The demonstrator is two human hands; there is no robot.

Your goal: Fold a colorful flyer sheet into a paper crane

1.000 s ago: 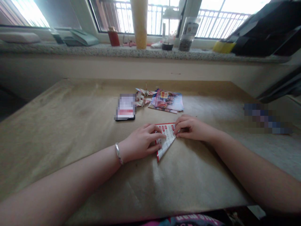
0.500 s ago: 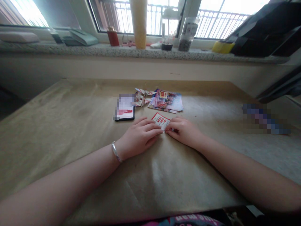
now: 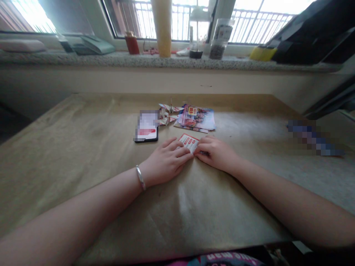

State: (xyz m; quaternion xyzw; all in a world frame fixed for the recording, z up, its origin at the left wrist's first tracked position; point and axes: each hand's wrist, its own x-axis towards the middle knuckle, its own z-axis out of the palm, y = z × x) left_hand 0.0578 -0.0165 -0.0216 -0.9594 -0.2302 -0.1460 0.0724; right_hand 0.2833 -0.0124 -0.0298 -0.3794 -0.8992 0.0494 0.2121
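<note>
A small piece of printed paper [image 3: 189, 141], white with red edges and red marks, lies on the table between my hands. My left hand [image 3: 170, 158], with a silver bangle at the wrist, rests with fingers stretched over the paper's left and near side. At the paper's right near corner, my right hand [image 3: 215, 152] has thumb and fingers pinched together on its edge. The fingers of both hands almost meet there. Part of the paper is hidden beneath them.
Beyond my hands lie a stack of colourful printed sheets [image 3: 198, 117], folded paper cranes [image 3: 166, 117] and a phone [image 3: 146, 127]. A blurred flat item [image 3: 313, 138] is at the table's right. Bottles and containers stand along the stone windowsill [image 3: 105, 60].
My left hand has shifted slightly right, covering a bit more of the paper. My right hand keeps its pinch almost in place.
</note>
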